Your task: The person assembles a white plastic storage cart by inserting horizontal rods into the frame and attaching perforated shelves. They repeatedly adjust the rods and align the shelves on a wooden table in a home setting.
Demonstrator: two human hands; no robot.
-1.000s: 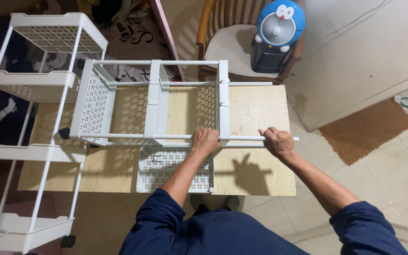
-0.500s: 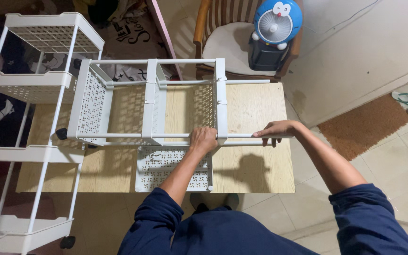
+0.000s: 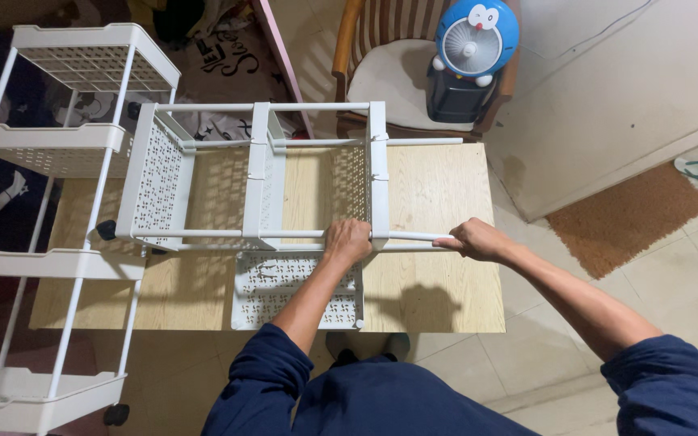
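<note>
A white rack [image 3: 260, 178] is laid on its side across the wooden surface [image 3: 438, 194], so its poles lie level. The left hand [image 3: 347, 241] is clenched on the near pole [image 3: 300, 234], steadying it; the right hand [image 3: 474, 239] is closed around that pole's free end. A loose tray [image 3: 268, 295] lies beneath.

The left hand [image 3: 347, 241] covers part of the white pole [image 3: 414, 236]; the standing cart [image 3: 50, 262] seems cut off at left

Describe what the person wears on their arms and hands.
Both arms wear dark navy blue long sleeves, pushed up so the forearms are bare. The left sleeve bunches near the elbow, as does the right sleeve. The left hand and right hand are bare: no gloves, and no rings or watch visible.
</note>
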